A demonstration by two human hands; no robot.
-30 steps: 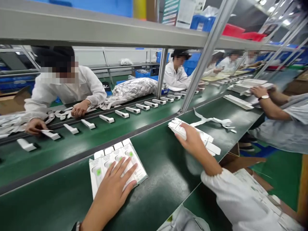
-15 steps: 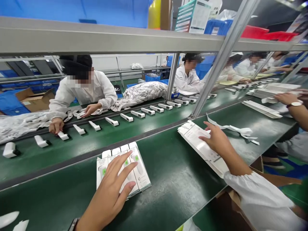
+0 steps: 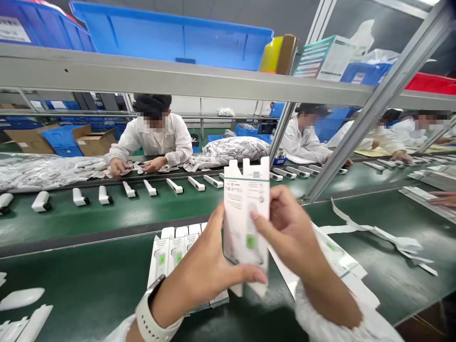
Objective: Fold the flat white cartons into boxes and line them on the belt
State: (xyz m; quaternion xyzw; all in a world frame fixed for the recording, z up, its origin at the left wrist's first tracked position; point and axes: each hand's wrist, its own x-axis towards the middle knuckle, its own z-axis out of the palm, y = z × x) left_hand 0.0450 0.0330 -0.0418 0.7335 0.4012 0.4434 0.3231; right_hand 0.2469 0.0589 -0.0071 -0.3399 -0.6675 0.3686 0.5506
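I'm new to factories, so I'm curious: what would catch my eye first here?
First, the left hand and right hand holding up a white printed carton at the centre. Behind it, white handheld devices sit in a row along a green conveyor belt, and a large blue plastic tray rests on the shelf above.

Gap beneath grey steel shelf (image 3: 178,78), slanted metal upright (image 3: 377,107) at right — stacked white cartons (image 3: 161,259) below

1 left hand (image 3: 199,266), 1 right hand (image 3: 288,232), 1 carton (image 3: 245,213) between them, and 4 co-workers (image 3: 153,137) opposite.
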